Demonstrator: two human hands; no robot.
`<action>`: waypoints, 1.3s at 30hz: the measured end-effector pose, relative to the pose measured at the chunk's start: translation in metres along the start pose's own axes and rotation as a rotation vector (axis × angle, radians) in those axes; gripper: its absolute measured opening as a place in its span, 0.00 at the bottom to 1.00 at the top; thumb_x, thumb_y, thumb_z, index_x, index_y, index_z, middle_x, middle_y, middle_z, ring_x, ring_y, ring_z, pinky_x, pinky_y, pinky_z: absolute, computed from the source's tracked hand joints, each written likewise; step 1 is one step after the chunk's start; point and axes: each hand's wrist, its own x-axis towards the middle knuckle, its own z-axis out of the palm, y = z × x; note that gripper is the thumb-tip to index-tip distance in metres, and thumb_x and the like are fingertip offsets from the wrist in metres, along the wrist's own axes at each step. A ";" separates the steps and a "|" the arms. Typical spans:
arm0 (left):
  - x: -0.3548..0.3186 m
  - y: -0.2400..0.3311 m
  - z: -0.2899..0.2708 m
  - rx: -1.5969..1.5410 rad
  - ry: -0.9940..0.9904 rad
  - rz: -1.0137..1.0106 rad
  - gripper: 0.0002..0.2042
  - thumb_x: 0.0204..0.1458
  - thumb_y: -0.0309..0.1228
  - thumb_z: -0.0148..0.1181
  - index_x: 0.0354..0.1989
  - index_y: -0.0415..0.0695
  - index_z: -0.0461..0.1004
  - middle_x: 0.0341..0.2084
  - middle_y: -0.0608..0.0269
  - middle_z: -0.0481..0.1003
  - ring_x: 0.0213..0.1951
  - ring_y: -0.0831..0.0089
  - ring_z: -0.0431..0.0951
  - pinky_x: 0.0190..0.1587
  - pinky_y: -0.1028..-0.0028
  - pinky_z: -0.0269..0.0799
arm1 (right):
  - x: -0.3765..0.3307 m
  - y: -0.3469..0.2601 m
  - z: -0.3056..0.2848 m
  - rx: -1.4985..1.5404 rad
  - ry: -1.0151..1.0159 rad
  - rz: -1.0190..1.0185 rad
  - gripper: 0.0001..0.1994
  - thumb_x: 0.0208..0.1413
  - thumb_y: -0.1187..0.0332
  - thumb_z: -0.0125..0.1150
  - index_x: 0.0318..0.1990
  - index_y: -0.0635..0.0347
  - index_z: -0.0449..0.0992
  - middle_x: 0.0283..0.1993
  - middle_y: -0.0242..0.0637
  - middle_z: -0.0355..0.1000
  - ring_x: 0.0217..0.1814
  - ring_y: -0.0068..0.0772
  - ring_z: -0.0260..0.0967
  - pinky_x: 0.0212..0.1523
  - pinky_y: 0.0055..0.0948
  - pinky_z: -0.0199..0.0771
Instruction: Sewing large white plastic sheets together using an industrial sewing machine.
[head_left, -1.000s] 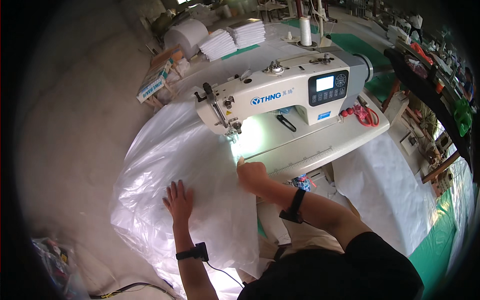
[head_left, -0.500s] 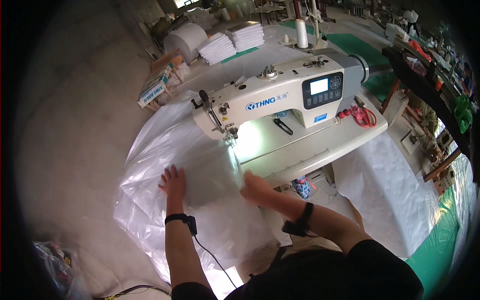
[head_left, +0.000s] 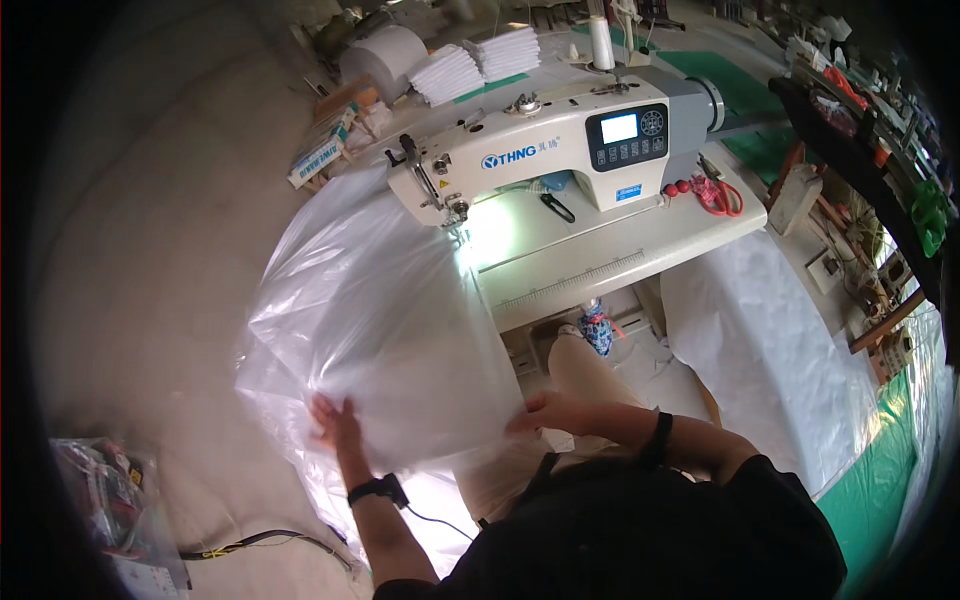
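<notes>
A large translucent white plastic sheet (head_left: 405, 330) hangs from under the needle end of a white sewing machine (head_left: 575, 170) toward my lap. My left hand (head_left: 338, 428) rests on the sheet's left part, fingers spread and slightly blurred. At the sheet's near right edge, my right hand (head_left: 550, 411) has its fingers closed on the plastic. The machine's lamp lights the spot around the needle, where the far end of the sheet lies.
On the machine bed (head_left: 600, 265) lie black thread snips (head_left: 558, 208) and red-handled scissors (head_left: 722, 198). A thread cone (head_left: 601, 45) stands behind. Folded white stacks (head_left: 445, 77) and a big roll (head_left: 385, 62) sit at the back. Another pale sheet (head_left: 760, 350) hangs at right.
Both hands have moved nearer to my body, the right one along the sheet's right edge. The sheet lies flatter between them, and the view has shifted slightly.
</notes>
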 end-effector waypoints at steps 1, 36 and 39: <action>0.013 -0.048 0.004 0.109 -0.294 -0.198 0.38 0.53 0.54 0.47 0.67 0.50 0.41 0.67 0.60 0.44 0.68 0.57 0.38 0.56 0.34 0.44 | -0.002 -0.003 0.005 0.155 -0.058 -0.045 0.17 0.52 0.59 0.60 0.46 0.58 0.76 0.42 0.31 0.74 0.44 0.24 0.68 0.47 0.25 0.66; -0.261 0.148 -0.091 -0.573 -0.050 1.107 0.07 0.45 0.31 0.57 0.30 0.42 0.73 0.24 0.55 0.73 0.30 0.55 0.73 0.34 0.60 0.68 | -0.035 0.008 0.020 0.194 0.316 -0.250 0.18 0.57 0.48 0.49 0.32 0.55 0.70 0.23 0.26 0.60 0.21 0.20 0.55 0.19 0.24 0.54; -0.267 0.152 -0.095 -0.666 -0.135 1.096 0.05 0.46 0.30 0.57 0.27 0.41 0.73 0.24 0.54 0.73 0.31 0.55 0.73 0.34 0.60 0.68 | -0.024 0.002 0.009 0.201 0.417 -0.146 0.19 0.55 0.48 0.52 0.35 0.58 0.71 0.26 0.30 0.63 0.24 0.22 0.58 0.22 0.26 0.58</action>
